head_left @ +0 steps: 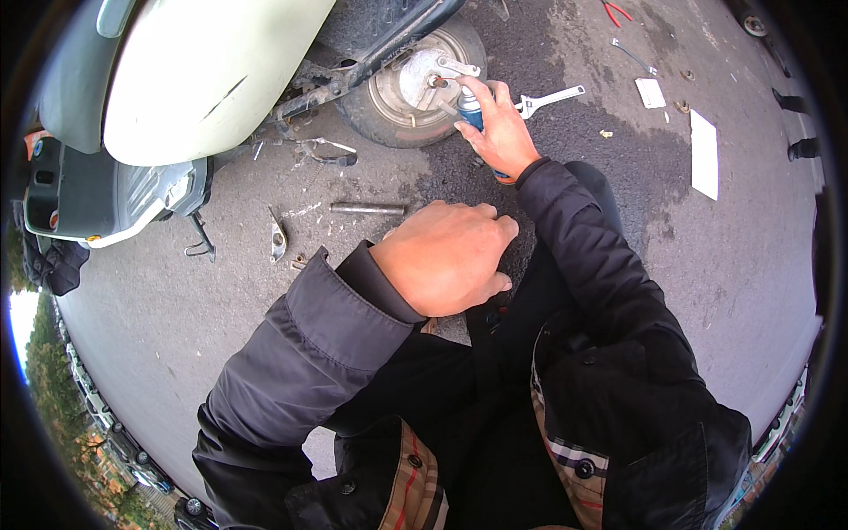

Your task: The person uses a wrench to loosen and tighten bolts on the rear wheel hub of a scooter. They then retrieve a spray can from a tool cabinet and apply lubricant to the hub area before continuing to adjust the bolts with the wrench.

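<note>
My right hand [505,132] is wrapped round a blue spray can [470,111], with the index finger up at its top. The can's nozzle end is close to the hub [424,81] of a scooter wheel [386,106], where a metal lever arm [458,67] sticks out. Back upward, my left hand [449,256] hovers over the ground near my knees. Its fingers curl under and the palm is hidden, so anything inside cannot be made out. A metal tube [367,209] lies just beyond it.
An adjustable wrench [555,101] lies right of the can. Farther right are another wrench [634,56], red-handled pliers [616,11], a small white box [650,93] and a white sheet [704,155]. The pale scooter body [208,79] takes up the upper left. A metal bracket [277,237] lies left.
</note>
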Demonstrator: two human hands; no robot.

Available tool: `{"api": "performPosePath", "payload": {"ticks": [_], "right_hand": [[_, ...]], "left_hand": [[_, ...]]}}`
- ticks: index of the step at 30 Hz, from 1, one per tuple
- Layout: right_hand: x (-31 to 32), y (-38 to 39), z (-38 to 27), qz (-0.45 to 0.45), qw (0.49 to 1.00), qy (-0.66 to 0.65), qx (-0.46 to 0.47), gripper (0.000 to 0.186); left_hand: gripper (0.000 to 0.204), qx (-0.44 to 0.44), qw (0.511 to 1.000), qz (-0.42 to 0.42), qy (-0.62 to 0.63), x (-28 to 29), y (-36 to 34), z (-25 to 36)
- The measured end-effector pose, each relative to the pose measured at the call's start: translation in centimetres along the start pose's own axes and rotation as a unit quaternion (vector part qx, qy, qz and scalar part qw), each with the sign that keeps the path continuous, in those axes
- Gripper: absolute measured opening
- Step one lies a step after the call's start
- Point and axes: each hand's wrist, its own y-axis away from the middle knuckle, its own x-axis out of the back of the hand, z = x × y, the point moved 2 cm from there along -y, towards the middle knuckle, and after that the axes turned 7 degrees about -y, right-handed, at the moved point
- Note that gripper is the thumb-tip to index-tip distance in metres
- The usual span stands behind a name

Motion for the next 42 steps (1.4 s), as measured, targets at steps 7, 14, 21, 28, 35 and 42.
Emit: {"api": "performPosePath", "payload": {"ticks": [7, 14, 21, 28, 35, 42], "right_hand": [[0.3, 0.0, -0.1, 0.016, 1.000, -0.009, 0.010, 0.077], [1.3, 0.0, -0.5, 0.032, 0.999, -0.018, 0.016, 0.079], [1.2, 0.2, -0.3, 0.023, 1.000, -0.012, 0.016, 0.079], [0.5, 0.3, 0.1, 0.003, 1.000, -0.013, 0.000, 0.078], [0.2, 0.1, 0.2, 0.006, 1.000, -0.004, 0.010, 0.077], [0.2, 0.0, 0.2, 0.004, 1.000, -0.003, 0.007, 0.076]], "left_hand": [[0.046, -0.007, 1.000, 0.011, 0.002, 0.0, 0.0, -0.1], [0.046, -0.014, 1.000, 0.014, 0.001, -0.2, -0.2, -0.1], [0.046, -0.014, 1.000, 0.008, 0.001, -0.2, -0.3, 0.0], [0.046, -0.008, 1.000, 0.001, -0.004, -0.1, -0.2, 0.2], [0.046, -0.006, 1.000, 0.003, 0.000, -0.1, -0.1, 0.1], [0.046, -0.006, 1.000, 0.001, -0.001, -0.1, -0.2, 0.1]]}}
